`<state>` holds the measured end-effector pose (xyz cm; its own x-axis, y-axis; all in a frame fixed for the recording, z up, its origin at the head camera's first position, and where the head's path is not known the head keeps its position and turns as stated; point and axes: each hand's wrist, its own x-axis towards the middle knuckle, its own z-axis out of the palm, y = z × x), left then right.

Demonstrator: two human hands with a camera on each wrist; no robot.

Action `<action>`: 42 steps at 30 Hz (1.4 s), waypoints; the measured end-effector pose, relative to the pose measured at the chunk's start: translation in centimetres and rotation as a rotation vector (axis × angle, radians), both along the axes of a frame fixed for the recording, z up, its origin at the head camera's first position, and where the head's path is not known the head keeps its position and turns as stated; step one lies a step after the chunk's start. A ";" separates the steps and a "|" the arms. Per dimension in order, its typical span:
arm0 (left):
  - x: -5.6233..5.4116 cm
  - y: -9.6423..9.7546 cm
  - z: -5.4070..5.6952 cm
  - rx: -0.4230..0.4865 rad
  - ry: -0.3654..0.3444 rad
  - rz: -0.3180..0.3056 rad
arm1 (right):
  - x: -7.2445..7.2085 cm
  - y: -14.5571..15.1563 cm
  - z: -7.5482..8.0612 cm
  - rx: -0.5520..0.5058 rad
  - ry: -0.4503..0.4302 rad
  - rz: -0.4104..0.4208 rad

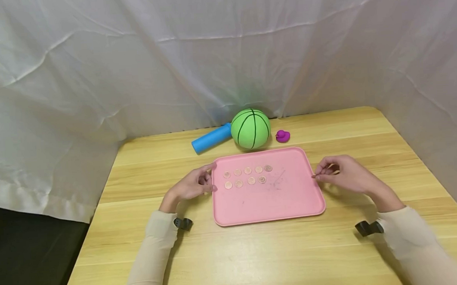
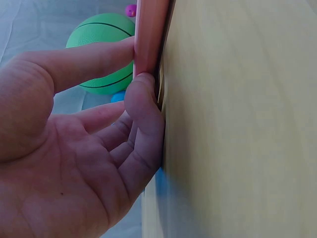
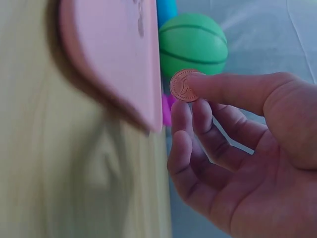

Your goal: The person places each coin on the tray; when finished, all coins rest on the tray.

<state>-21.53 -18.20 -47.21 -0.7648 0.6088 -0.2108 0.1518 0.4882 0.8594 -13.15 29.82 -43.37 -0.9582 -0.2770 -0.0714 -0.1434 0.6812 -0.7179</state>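
Note:
A pink tray point(image 1: 270, 207) lies on the table with several copper-coloured coins point(image 1: 247, 170) set out in two rows towards its upper left. At the tray's left edge my left hand point(image 1: 192, 184) grips the rim; the left wrist view shows the thumb on the tray's rim point(image 2: 148, 39) and a curled finger against its underside edge. My right hand point(image 1: 348, 173) is raised beside the tray's right edge and pinches one coin point(image 3: 182, 87) between thumb and fingertips. The coin's embossed face shows in the right wrist view, partly covered by the thumb.
Behind the tray are a green ball point(image 1: 251, 130) with black lines, a blue cylinder point(image 1: 212, 138) to its left and a small purple rubber duck point(image 1: 283, 136) to its right. Pale curtains point(image 1: 223, 52) hang behind the wooden table point(image 1: 234, 258). Dark marks show on the tray.

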 end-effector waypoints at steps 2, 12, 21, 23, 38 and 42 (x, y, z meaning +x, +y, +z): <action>0.1 -0.1 0.0 0.000 -0.003 0.003 | -0.5 -0.9 0.2 -0.010 -0.003 0.015; 0.2 -0.1 0.1 0.014 -0.001 0.011 | -3.3 -4.5 0.6 -0.040 -0.001 0.056; 0.2 -0.1 0.1 0.014 -0.011 0.020 | -5.6 -6.7 -0.9 -0.118 -0.105 0.032; 0.2 -0.1 0.1 0.014 -0.012 0.019 | -5.9 -7.3 -1.5 -0.119 -0.104 0.037; 0.5 0.1 0.2 0.013 -0.008 0.011 | -5.6 -9.4 -2.9 0.000 -0.016 0.099; 0.6 0.1 0.2 0.007 0.001 0.006 | -5.6 -9.7 -3.0 0.017 -0.015 0.108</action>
